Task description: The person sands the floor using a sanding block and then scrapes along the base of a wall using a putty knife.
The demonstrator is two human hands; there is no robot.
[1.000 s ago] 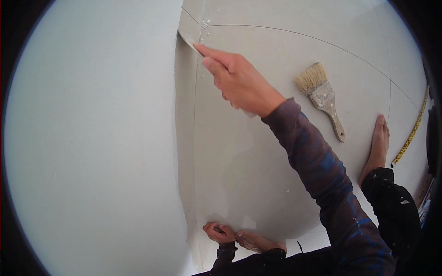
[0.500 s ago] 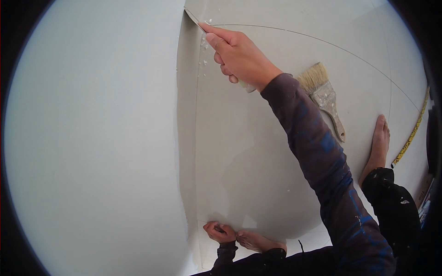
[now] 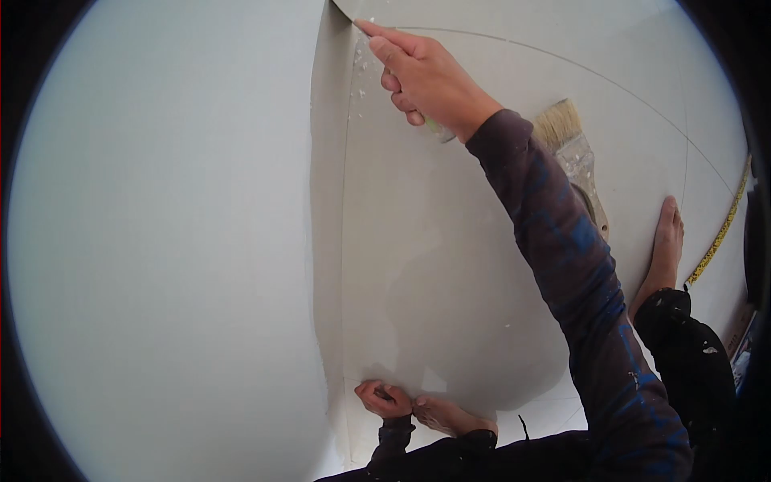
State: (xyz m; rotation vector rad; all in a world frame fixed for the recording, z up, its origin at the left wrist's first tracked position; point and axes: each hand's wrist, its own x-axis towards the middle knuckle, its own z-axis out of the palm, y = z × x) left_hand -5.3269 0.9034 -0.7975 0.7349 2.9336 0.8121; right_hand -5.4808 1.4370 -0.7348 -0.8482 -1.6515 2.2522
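The right hand (image 3: pixel 438 80) firmly grips a scraper (image 3: pixel 441 130); too steep a blade angle could gouge the wall (image 3: pixel 177 241). The left hand (image 3: pixel 384 399) curls loosely, contents unclear.

Skirting (image 3: pixel 327 241) between wall (image 3: pixel 169 241) and floor (image 3: pixel 450 321); on the floor, crumbs (image 3: pixel 361 93) left of right hand (image 3: pixel 434 84), brush (image 3: pixel 575 157) right; strip (image 3: pixel 717 234) far right

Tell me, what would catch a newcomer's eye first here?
Probably the right hand in its dark, blue-marked sleeve, gripping a thin-bladed tool at the top, near the edge of the pale wall. Next comes the pale-bristled brush on the floor, partly hidden behind that sleeve. At the far right, a speckled yellow strip stands out.
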